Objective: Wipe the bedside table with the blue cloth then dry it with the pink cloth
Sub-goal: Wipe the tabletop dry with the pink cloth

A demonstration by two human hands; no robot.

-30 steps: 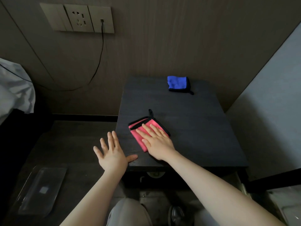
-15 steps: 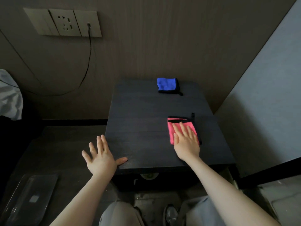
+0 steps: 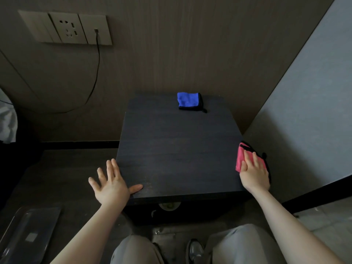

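Observation:
The dark bedside table (image 3: pixel 177 149) fills the middle of the view. A folded blue cloth (image 3: pixel 188 101) with black trim lies at its far edge, apart from both hands. My right hand (image 3: pixel 254 173) presses flat on the pink cloth (image 3: pixel 240 159) at the table's right edge, part of the cloth hanging past the edge. My left hand (image 3: pixel 111 184) is spread open at the table's front left corner, thumb resting on the top, holding nothing.
A wall socket panel (image 3: pixel 65 28) with a black cable (image 3: pixel 96 73) is at upper left. A grey wall (image 3: pixel 304 115) runs close along the table's right side. A clear plastic tray (image 3: pixel 24 237) lies on the low surface at lower left. My knees are below the table.
My right hand slid the pink cloth from the table's front left across to its right edge. My left hand stayed at the front left corner.

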